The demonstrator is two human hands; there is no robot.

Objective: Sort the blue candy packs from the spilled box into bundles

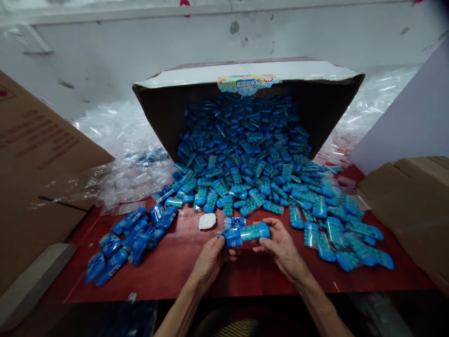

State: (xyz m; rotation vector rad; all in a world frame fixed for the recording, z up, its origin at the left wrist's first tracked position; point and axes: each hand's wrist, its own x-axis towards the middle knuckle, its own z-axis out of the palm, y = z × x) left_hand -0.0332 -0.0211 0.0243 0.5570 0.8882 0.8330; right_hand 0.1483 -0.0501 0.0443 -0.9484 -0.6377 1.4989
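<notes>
1. With the left hand, pinching a printed blue wrapper; with the right hand, gripping a blue-capped container at its cap.
2. Holding container and wrapper end to end, above the front of the red worktop.
3. Near a white lump, flanked by blue packs leftward and loose containers rightward.
4. Facing an open carton, spilling similar containers.
</notes>
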